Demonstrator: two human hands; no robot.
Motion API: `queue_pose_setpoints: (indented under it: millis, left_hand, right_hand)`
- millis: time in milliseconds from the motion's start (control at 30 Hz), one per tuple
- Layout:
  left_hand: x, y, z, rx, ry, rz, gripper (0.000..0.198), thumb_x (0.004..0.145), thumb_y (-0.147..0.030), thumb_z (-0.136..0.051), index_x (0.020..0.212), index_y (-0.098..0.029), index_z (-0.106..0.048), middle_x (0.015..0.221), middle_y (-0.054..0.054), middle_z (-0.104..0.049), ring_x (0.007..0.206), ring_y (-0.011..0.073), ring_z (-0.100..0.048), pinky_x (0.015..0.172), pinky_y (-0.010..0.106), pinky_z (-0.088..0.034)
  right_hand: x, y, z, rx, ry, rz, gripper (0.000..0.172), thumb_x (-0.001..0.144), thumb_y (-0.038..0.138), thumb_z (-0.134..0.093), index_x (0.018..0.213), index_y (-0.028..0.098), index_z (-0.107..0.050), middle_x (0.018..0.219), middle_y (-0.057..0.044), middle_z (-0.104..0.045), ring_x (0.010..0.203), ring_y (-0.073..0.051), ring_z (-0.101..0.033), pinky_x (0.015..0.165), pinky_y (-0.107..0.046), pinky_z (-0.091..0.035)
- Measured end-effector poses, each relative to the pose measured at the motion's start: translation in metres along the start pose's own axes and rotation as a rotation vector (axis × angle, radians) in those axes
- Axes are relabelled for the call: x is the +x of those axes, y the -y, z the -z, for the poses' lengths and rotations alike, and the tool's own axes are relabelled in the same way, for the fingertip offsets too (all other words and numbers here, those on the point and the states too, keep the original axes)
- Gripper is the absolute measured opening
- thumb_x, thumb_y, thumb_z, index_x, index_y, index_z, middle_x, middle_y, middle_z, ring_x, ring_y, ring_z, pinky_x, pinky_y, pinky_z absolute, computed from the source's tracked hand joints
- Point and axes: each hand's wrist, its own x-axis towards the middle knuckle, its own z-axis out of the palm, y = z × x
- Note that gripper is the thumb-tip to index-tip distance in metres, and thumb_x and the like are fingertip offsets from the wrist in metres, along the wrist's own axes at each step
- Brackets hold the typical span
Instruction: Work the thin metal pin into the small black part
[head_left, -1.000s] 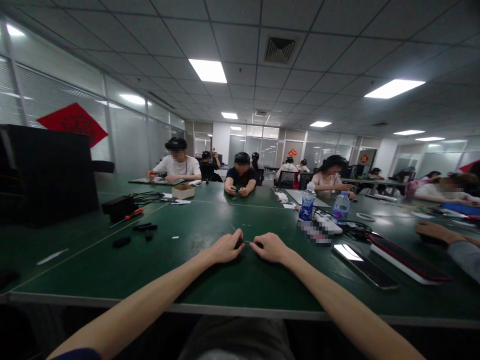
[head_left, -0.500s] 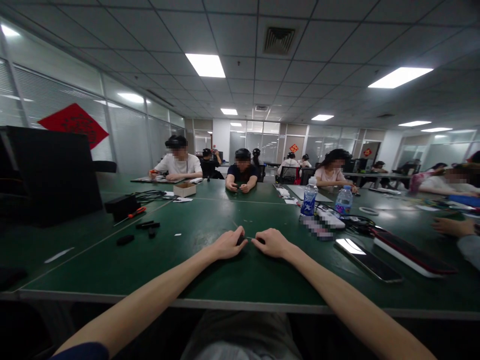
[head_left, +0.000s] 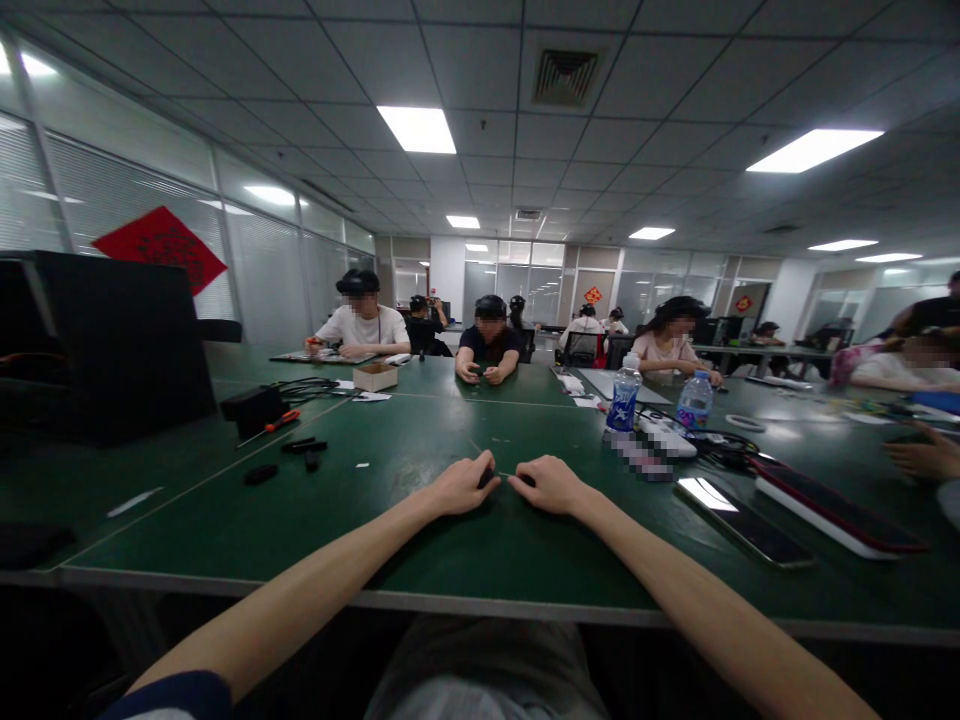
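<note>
Both my forearms rest across the green table [head_left: 420, 560]. My left hand [head_left: 461, 486] is closed round a small black object [head_left: 486, 478], mostly hidden by the fingers. Facing it, a short gap to the right, my right hand [head_left: 556, 484] is curled round another small black object [head_left: 527, 480]. Too little of either object shows to tell its kind. A thin pale line lies between the two hands; I cannot tell if it is a table seam or a thing.
Small black parts [head_left: 304, 446], an orange-handled screwdriver [head_left: 283, 420] and an open cardboard box [head_left: 375, 377] lie to the left. Rightward are bottles [head_left: 623, 395], a phone [head_left: 742, 520] and a red-and-white case [head_left: 832, 508]. People sit opposite; a co-worker's hand [head_left: 924, 455] shows at far right.
The whole view has shifted slightly, so things appear a little further right. My hands keep nearly the same pose, both still closed. The co-worker's hand at far right has changed position.
</note>
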Motion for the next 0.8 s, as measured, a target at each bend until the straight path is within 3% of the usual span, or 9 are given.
queue_pose_setpoints:
  millis: [800]
  left_hand:
    - [-0.0014,-0.0033,0.0025,-0.003,0.013,-0.006,0.037,0.087,-0.053,-0.035,0.102,-0.021,-0.047,0.078,0.005,-0.06,0.07,0.0199,-0.058,0.061,0.027,-0.036]
  right_hand:
    - [0.0003,0.0,-0.0018,0.016,-0.008,0.022,0.041,0.093,0.046,-0.036,0.079,0.02,-0.064,0.074,-0.003,-0.066,0.067,-0.014,-0.058,0.065,-0.023,-0.035]
